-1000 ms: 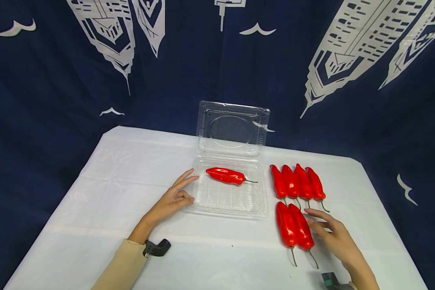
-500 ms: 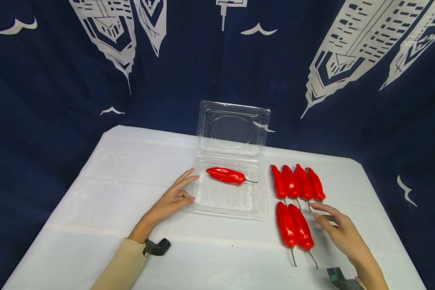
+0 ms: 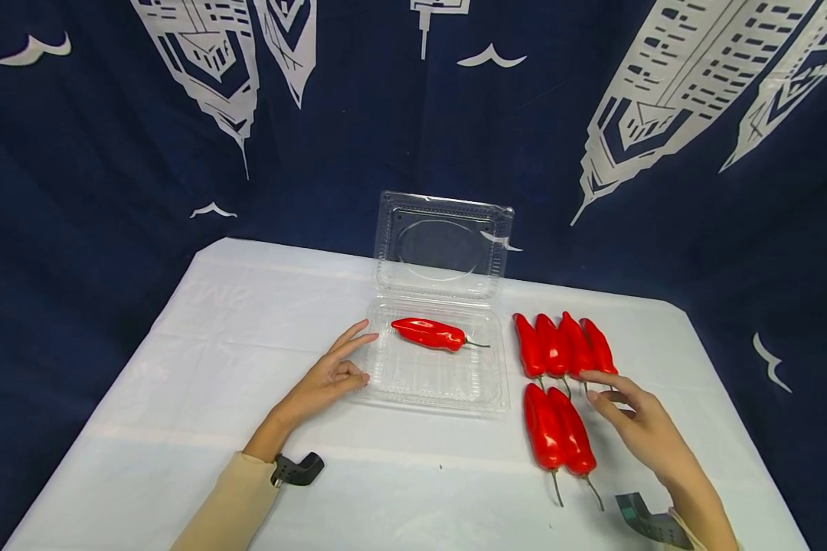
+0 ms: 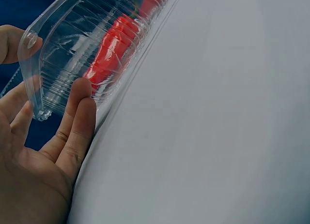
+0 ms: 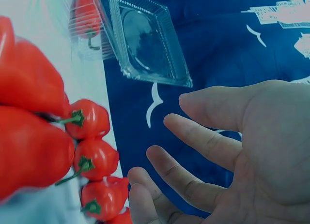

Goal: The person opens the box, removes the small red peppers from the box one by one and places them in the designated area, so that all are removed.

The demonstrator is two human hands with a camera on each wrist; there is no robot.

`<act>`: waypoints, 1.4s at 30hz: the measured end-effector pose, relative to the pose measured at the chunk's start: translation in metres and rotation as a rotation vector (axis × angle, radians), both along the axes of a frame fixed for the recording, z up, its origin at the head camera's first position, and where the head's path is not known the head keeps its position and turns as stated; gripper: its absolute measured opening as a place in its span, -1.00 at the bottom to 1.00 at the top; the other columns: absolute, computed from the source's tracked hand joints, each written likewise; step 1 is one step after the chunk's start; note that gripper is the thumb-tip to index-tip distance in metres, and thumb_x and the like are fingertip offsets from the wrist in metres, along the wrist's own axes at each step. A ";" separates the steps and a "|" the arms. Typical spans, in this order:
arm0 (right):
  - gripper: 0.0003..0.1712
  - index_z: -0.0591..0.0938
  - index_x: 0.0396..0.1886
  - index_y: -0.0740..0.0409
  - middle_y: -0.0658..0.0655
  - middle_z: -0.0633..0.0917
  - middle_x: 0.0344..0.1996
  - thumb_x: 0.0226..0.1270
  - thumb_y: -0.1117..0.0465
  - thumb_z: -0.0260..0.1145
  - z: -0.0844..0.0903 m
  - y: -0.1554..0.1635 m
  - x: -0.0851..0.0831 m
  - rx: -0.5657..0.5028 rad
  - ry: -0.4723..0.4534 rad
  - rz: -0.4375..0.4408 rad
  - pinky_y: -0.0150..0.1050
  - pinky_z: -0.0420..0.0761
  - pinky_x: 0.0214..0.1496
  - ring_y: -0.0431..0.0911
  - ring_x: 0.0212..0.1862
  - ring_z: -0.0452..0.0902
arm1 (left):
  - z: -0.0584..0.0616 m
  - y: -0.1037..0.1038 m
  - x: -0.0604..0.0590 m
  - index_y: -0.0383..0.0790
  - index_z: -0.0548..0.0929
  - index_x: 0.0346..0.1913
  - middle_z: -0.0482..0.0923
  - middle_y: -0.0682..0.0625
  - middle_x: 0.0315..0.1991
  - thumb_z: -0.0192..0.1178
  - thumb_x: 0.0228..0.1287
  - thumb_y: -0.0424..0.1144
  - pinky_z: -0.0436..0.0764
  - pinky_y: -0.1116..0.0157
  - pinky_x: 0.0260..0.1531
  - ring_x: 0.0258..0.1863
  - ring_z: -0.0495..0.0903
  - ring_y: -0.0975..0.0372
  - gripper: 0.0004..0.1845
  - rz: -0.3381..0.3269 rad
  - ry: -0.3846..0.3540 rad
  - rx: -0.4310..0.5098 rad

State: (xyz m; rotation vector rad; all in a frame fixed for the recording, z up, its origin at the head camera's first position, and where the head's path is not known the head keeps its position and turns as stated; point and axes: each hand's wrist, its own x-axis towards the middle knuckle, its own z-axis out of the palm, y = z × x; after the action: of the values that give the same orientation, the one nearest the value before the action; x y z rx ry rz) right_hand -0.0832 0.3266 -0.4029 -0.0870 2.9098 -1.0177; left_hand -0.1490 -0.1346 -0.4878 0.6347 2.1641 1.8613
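My left hand (image 3: 331,380) is at the left edge of a clear plastic clamshell container (image 3: 441,390), pinching its near left corner between thumb and bent finger. In the left wrist view two longer fingers (image 4: 81,117) lie against the container's side wall. One red chili pepper (image 3: 429,335) lies crosswise inside, its stem to the right. My right hand (image 3: 644,425), fingers loosely bent and holding nothing, hovers by the stem end of the rightmost pepper (image 3: 598,348) in the far row. The right wrist view shows the fingers (image 5: 189,180) spread apart.
The container's lid (image 3: 444,245) stands raised at the back. To its right, several red peppers (image 3: 553,344) form a far row, and two more peppers (image 3: 546,428) lie closer, stems toward me. A white cloth (image 3: 200,367) covers the table; behind hangs a dark blue patterned curtain (image 3: 358,145).
The right hand first shifted slightly right, away from the near peppers, then moved forward to the far row's right end. The left hand, container and peppers keep their places.
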 end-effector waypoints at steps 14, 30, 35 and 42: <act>-0.53 0.56 0.29 0.12 0.24 0.62 0.12 0.42 0.18 0.32 0.014 -0.026 -0.015 -0.055 0.089 0.105 -0.49 0.60 -0.09 -0.39 -0.04 0.44 | 0.001 -0.001 0.001 -0.11 0.29 0.52 -0.15 0.13 0.63 0.22 0.32 -0.45 0.62 0.45 -0.20 -0.29 0.62 0.16 -0.28 0.006 0.007 -0.002; -0.53 0.59 0.24 0.10 0.24 0.62 0.12 0.35 0.17 0.39 0.036 -0.054 -0.037 -0.067 0.081 0.243 -0.19 0.74 -0.09 0.09 0.05 0.59 | 0.002 0.001 0.002 -0.13 0.28 0.52 -0.15 0.18 0.63 0.23 0.34 -0.41 0.61 0.46 -0.23 -0.31 0.61 0.17 -0.29 0.008 -0.025 -0.002; -0.53 0.59 0.23 0.12 0.22 0.65 0.09 0.33 0.21 0.40 0.040 -0.065 -0.044 -0.079 0.073 0.275 -0.23 0.75 -0.14 0.01 -0.09 0.68 | 0.002 0.001 0.002 -0.10 0.29 0.52 -0.15 0.19 0.63 0.23 0.35 -0.40 0.60 0.47 -0.23 -0.32 0.60 0.23 -0.30 0.012 -0.031 -0.006; -0.56 0.61 0.22 0.04 0.19 0.62 0.14 0.35 0.21 0.38 0.040 -0.080 -0.056 -0.099 0.082 0.305 -0.27 0.74 -0.14 0.00 -0.06 0.66 | 0.004 0.001 0.003 -0.10 0.29 0.52 -0.15 0.23 0.62 0.22 0.34 -0.42 0.58 0.48 -0.25 -0.36 0.58 0.24 -0.29 0.018 -0.043 -0.003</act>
State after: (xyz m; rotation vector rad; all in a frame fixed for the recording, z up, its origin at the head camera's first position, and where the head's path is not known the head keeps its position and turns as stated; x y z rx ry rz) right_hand -0.1390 0.2467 -0.3633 -0.5701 2.7935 -1.1231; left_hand -0.1460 -0.1335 -0.4843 0.5712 2.1521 1.8620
